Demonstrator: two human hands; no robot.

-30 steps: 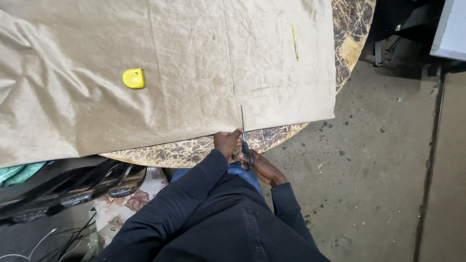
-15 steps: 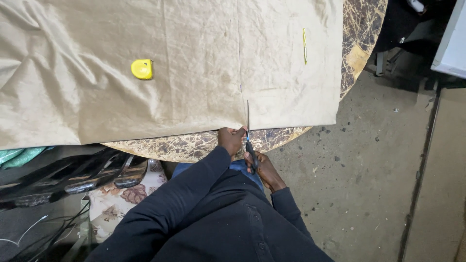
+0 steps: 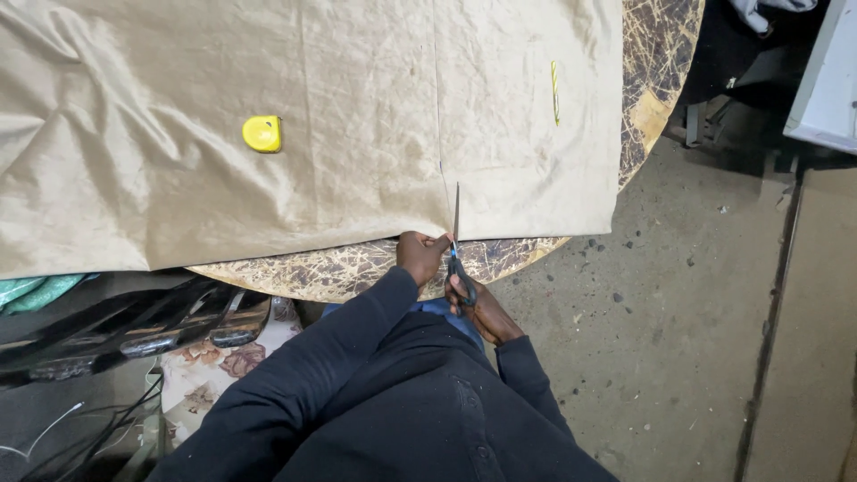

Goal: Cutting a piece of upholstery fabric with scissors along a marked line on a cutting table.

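A large beige cloth [image 3: 268, 98] lies spread over a round marbled table [image 3: 357, 268]. My left hand [image 3: 421, 254] pinches the cloth's near edge beside a marked line. My right hand [image 3: 473, 303] grips the handles of a pair of scissors [image 3: 456, 239], whose blades point away from me and lie on the cloth along that line. Both arms wear dark sleeves.
A yellow tape measure [image 3: 262, 134] rests on the cloth to the left, and a yellow pencil [image 3: 554, 92] lies on it to the right. Dark chair parts [image 3: 134, 330] sit lower left. Concrete floor [image 3: 678, 321] spreads right, with a white panel [image 3: 826, 80] at the top right.
The view has shifted slightly, so the table sits a little lower and to the right. The scissors' blades have moved a bit further into the cloth's edge. Both hands stay at the same spot.
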